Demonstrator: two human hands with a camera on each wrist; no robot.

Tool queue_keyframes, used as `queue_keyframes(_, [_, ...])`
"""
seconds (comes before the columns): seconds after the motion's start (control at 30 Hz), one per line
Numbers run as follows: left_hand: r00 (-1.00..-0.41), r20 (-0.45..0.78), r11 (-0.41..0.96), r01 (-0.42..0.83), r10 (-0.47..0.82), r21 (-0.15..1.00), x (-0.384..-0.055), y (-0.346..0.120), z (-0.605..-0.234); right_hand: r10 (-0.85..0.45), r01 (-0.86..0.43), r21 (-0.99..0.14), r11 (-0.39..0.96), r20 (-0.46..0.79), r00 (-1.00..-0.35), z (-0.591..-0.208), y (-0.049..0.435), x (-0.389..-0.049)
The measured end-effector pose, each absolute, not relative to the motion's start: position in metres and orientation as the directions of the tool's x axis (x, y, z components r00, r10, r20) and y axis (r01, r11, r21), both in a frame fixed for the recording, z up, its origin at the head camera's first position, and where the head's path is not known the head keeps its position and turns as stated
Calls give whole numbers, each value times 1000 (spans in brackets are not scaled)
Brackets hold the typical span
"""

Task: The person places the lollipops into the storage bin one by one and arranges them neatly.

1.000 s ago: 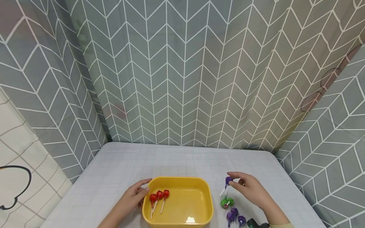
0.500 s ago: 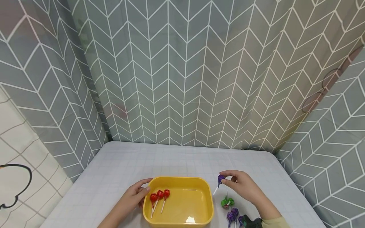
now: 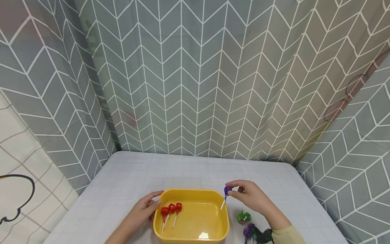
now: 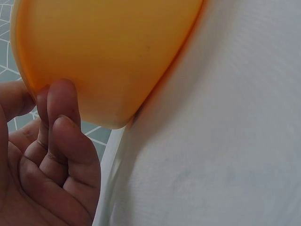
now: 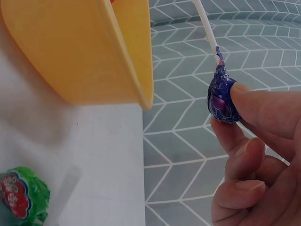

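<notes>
In the right hand (image 3: 247,196) gleams a purple, white-sticked lollipop (image 5: 220,100).

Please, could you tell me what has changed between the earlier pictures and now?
The right hand moved left, carrying the purple lollipop to the tray's right rim. Nothing was newly taken or let go. The left hand stayed on the tray's left rim, and the red lollipops stayed inside.
</notes>
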State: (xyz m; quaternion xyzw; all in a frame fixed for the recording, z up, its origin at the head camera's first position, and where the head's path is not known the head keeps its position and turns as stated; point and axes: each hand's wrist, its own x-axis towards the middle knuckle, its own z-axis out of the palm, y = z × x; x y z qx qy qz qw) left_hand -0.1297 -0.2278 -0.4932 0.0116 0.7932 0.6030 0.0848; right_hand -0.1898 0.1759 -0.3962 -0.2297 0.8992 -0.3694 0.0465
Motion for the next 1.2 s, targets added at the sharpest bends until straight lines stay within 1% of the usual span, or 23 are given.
queue_keyframes(0.3, [-986, -118, 279, -80, 120, 957, -130, -229, -495, -497, -422, -656, 626, 82, -864, -395, 166, -193])
queue_keyframes(0.6, [-985, -140, 261, -109, 102, 959, -128, -226, -495, -549, -453, -667, 592, 78, -832, -393, 155, -195])
queue_keyframes(0.93, [-985, -138, 264, -106, 105, 959, -129, -225, -493, -580, -471, -656, 591, 61, -813, -391, 141, -196])
queue_keyframes(1.2, [-985, -131, 265, -98, 113, 959, -130, -226, -494, -624, -510, -649, 564, 69, -778, -387, 130, -197])
